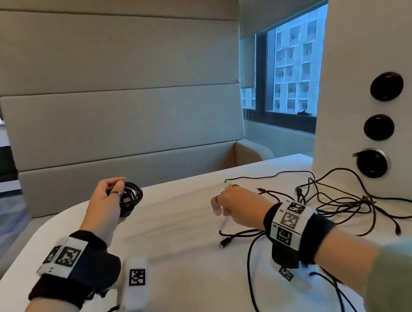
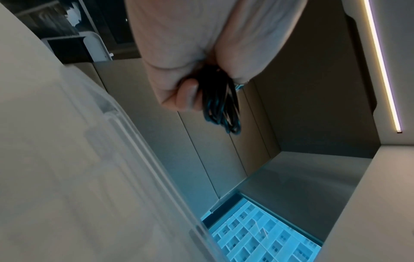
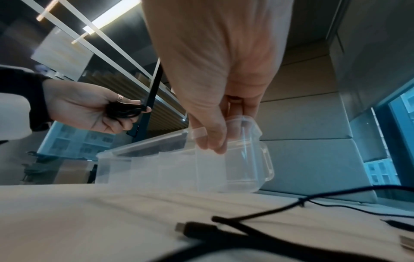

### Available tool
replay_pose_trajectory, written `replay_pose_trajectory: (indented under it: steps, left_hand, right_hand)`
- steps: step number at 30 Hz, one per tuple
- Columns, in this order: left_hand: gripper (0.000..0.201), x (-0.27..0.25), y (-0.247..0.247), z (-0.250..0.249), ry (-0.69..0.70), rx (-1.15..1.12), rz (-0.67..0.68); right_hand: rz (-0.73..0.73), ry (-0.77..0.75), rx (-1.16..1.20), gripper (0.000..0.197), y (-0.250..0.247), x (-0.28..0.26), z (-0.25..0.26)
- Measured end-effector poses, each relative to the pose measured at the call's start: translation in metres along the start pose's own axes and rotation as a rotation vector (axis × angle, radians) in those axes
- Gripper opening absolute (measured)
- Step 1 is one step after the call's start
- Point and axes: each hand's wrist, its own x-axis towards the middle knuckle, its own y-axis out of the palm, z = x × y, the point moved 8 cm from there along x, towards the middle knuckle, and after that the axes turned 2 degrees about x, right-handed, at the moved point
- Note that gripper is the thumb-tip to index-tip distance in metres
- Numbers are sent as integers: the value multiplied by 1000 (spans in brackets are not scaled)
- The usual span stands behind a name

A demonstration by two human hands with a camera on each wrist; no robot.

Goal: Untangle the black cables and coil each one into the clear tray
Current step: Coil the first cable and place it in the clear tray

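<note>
My left hand [image 1: 118,194] is raised over the white table's far left and grips a coiled black cable [image 1: 131,198]. The left wrist view shows that coiled cable [image 2: 221,106] hanging from the left hand's fingers [image 2: 186,95] above the clear tray [image 2: 112,113]. In the right wrist view my right hand [image 3: 212,140] pinches the near rim of the clear tray [image 3: 246,159], thumb on the near side, fingers behind. Glare almost hides the tray in the head view, where the right hand [image 1: 221,202] is at mid-table. More tangled black cables [image 1: 339,201] sprawl to its right.
A white pillar [image 1: 383,28] with round black sockets [image 1: 386,86] stands at the table's right edge, right behind the tangle. A padded bench back [image 1: 123,115] rises beyond the table, and a window [image 1: 290,64] is at the far right. Thin wrist-camera leads [image 1: 252,285] trail across the near table.
</note>
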Motion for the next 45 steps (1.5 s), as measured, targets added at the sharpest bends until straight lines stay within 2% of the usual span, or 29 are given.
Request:
replay_pose_trajectory:
  steps: [2,5,9,11,13,16,18,20,24,27,29,33,38,41,43,45]
  left_hand:
    - [26,4,0,6,-6,7,11]
    - [24,6,2,16,-48,9,37]
    - [28,7,4,28,-96,3,91]
    - [28,4,6,31,-108,-5,126]
    - [28,2,10,32,-88,20,157]
    - [26,-4,17,26,-38,78,183]
    - [22,-9,23,19,5,95,202]
    - [20,-15,30,10,44,101,222]
    - [24,-21,34,6,56,-16,201]
    - [22,-25,32,0,53,-148,189]
    - [21,-30,38,-3,37,-231,245]
    - [18,-34,44,-5,30,-272,262]
    - [27,-30,39,1,18,-265,280]
    - [22,-21,23,2,-7,-335,186]
    - [16,-13,12,6,-56,-411,130]
    - [15,-9,8,12,-107,-429,135]
  right_hand:
    - [28,17,10,46,6,-1,-11]
    - [64,42,19,44,11,-3,-26]
    - [102,145,25,35,13,-4,-53]
    - [118,145,-63,36,9,-3,-48]
    - [60,63,-76,47,-3,3,-21]
    - [-36,-9,214,50,-23,10,33]
    - [-21,-48,357,43,-25,17,66]
    - [-13,-21,540,41,-21,24,83]
    - [-154,125,947,17,-11,34,77]
    - [-219,128,1083,13,-8,34,76]
    - [-227,121,1133,12,-11,34,77]
    - [-257,89,1077,6,-11,38,80]
    - [-257,36,1067,11,-12,41,90]
    - [-113,25,1058,7,2,44,96]
    - [19,30,933,20,18,41,98]
    - [100,-22,665,37,29,37,97]
